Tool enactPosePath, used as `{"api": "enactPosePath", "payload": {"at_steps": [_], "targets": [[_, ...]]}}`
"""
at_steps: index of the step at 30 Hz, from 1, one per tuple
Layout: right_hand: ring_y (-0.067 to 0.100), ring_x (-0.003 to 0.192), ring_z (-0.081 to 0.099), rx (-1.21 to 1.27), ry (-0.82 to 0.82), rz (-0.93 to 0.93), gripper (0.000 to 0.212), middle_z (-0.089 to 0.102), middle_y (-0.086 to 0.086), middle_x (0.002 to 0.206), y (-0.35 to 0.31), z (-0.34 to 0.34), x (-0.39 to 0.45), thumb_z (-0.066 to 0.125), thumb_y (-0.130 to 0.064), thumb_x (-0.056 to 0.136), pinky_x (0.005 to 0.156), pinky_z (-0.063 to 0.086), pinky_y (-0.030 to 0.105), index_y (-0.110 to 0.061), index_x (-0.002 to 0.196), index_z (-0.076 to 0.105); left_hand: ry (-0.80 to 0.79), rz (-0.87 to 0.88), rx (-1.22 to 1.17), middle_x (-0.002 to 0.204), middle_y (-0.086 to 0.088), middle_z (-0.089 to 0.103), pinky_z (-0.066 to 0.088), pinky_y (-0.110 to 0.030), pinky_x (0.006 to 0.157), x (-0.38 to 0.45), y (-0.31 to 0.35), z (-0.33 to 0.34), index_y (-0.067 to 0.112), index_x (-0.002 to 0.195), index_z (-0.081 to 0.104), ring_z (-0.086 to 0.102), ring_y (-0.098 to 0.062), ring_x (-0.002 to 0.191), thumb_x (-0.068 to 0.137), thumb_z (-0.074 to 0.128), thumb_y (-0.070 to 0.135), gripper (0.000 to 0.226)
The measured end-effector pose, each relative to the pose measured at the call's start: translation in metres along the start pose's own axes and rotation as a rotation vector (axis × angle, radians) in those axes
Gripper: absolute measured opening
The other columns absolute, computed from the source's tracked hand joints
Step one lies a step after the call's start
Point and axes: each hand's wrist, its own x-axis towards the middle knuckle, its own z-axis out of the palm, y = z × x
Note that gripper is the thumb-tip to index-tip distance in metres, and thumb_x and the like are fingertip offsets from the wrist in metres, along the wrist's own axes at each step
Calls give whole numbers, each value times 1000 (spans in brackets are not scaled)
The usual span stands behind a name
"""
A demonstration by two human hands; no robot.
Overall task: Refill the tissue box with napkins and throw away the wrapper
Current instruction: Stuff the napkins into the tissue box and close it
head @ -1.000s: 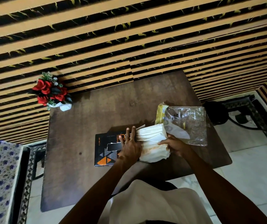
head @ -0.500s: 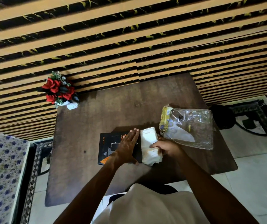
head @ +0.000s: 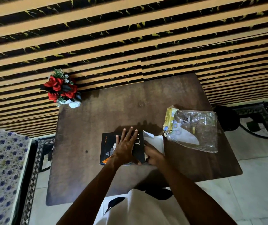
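Head view shows the left hand (head: 126, 146) pressed flat, fingers spread, on the black tissue box (head: 108, 147) on the tabletop (head: 84, 127); the right hand (head: 153, 154) closes on white napkins (head: 155, 141) at the box's right end; the clear wrapper (head: 195, 130) lies just beside, at right.

Head view, steeply down over the table (head: 97, 120)

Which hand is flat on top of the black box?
The left hand, fingers spread on the black box. The right hand pushes napkins into its end.
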Motion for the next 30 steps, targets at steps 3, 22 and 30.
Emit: {"api": "enactPosePath", "payload": {"at_steps": [3,22,30], "targets": [[22,82,62,-74,-52,-4,27,70,3,86,1,-18,3,41,-25,102,80,51,44,-15,116,61,3,3,4,164,-2,-12,-4,-62,116,-1,-1,0,23,154,-8,-17,-33,149,45,85,62,148],[25,86,68,-563,112,-80,51,70,12,104,6,-33,29,74,6,70,81,60,39,-6,117,58,290,-155,7,142,-8,47,28,-40,117,-62,-17,33,14,134,45,42,-25,134,93,27,63,66],[23,105,63,-987,180,-295,67,67,4,114,18,-22,16,78,-31,69,90,51,36,-22,126,43,117,-269,58,131,-15,56,-9,-62,116,-34,-7,14,12,118,56,46,-29,133,84,25,77,79]]}}
